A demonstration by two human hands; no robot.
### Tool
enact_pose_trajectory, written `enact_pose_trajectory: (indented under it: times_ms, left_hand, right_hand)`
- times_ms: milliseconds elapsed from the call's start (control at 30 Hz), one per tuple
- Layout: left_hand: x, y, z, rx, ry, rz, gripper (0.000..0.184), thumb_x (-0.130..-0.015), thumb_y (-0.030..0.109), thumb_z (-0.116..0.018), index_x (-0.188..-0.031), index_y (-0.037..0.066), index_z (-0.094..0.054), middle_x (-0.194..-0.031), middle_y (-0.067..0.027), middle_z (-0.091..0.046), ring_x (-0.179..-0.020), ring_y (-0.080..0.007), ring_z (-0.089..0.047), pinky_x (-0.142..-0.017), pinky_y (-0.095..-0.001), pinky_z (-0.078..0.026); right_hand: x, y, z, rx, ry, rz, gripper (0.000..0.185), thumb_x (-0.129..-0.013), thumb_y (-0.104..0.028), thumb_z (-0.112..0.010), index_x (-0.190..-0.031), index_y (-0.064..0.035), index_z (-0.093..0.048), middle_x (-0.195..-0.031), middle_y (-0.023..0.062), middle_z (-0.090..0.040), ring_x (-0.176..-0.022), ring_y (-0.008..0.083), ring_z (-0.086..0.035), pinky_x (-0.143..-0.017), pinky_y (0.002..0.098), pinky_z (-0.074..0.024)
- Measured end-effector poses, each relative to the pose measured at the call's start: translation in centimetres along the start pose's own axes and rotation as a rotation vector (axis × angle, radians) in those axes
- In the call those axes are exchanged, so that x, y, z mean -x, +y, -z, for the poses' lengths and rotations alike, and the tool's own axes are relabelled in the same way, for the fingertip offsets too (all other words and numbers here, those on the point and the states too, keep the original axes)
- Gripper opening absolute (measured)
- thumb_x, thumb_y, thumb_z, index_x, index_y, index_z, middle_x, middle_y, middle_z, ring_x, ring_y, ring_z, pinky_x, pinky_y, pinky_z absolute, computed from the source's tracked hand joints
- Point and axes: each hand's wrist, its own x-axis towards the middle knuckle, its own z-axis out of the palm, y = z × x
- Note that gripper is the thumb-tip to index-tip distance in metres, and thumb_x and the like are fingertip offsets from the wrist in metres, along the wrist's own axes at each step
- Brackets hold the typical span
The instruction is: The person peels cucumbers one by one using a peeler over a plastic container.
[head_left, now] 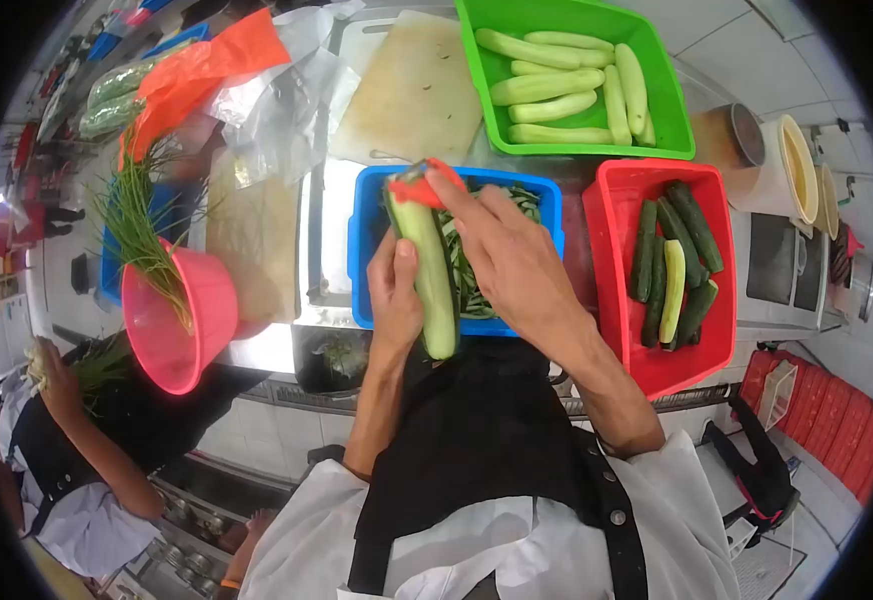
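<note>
My left hand (396, 295) is closed around a partly peeled cucumber (434, 300), pale green along most of its visible side with a dark strip of skin left on. My right hand (516, 260) grips a red peeler (418, 188), which rests against the cucumber's far end. Below both hands stands a blue basin (360, 240) holding dark green peelings (468, 285). To the right, a red basin (611, 270) contains several unpeeled cucumbers (691, 225) and one lighter one (673, 285). Several peeled cucumbers (546, 85) lie in a green basin (676, 110) behind.
Cutting boards (406, 90) and plastic bags (266, 110) lie at back left. A pink bowl (181, 320) with long green stalks (136, 215) sits left. Beside me, a co-worker's hand (54, 380) holds greens. White tubs (781, 170) stand at far right.
</note>
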Motion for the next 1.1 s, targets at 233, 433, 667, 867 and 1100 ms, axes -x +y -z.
enact_pose_trajectory:
  times_ms: [233,433,667,867,1100]
  left_hand:
    - [-3.9,-0.4,3.5,0.648,0.595,0.02,0.054,-0.1,0.053,-0.03,-0.116,0.005,-0.05,-0.09,-0.0094,-0.056,-0.077,-0.0222,-0.055,-0.07,-0.0375,-0.05]
    - [-3.2,1.8,2.2,0.423,0.195,-0.065,0.051,-0.103,0.046,-0.028,-0.117,0.002,-0.051,-0.095,-0.0109,-0.058,-0.078,-0.0183,-0.057,-0.071,-0.0336,-0.051]
    - [-0.8,1.6,-0.5,0.074,0.201,-0.013,0.051,-0.103,0.045,-0.033,-0.115,0.0,-0.055,-0.096,-0.0071,-0.063,-0.081,-0.0129,-0.059,-0.072,-0.0277,-0.049]
    - [-1.0,1.2,1.1,0.023,0.152,0.016,0.051,-0.104,0.044,-0.03,-0.112,0.001,-0.057,-0.093,-0.0058,-0.062,-0.082,-0.0112,-0.058,-0.071,-0.0267,-0.048]
    - [-3.1,1.3,3.8,0.461,0.466,-0.018,0.055,-0.101,0.052,-0.026,-0.114,0.003,-0.048,-0.09,-0.0094,-0.055,-0.079,-0.0205,-0.053,-0.07,-0.0376,-0.048]
  right_hand:
    - [10.4,0.6,-2.0,0.145,-0.309,-0.003,0.057,-0.086,-0.008,-0.055,-0.141,-0.0173,-0.042,-0.093,0.0116,-0.052,-0.057,0.0308,-0.061,-0.048,0.0426,-0.0514]
    - [3.9,-0.7,1.1,0.076,-0.13,-0.064,0.051,-0.086,-0.008,-0.055,-0.136,-0.0171,-0.048,-0.09,0.0113,-0.054,-0.058,0.0333,-0.06,-0.052,0.0454,-0.0504]
    - [-0.3,-0.9,0.3,-0.012,-0.023,-0.117,0.047,-0.092,-0.006,-0.048,-0.138,-0.0159,-0.045,-0.091,0.0136,-0.052,-0.073,0.0367,-0.057,-0.061,0.0446,-0.0466]
    - [1.1,0.5,-1.4,0.006,-0.058,-0.029,0.053,-0.086,-0.008,-0.055,-0.137,-0.0154,-0.045,-0.094,0.0143,-0.053,-0.064,0.0346,-0.06,-0.055,0.0438,-0.0515]
    - [11.5,2.2,-3.1,0.184,-0.445,0.103,0.055,-0.085,-0.011,-0.056,-0.139,-0.0196,-0.046,-0.096,0.0118,-0.054,-0.062,0.0312,-0.062,-0.052,0.043,-0.0514]
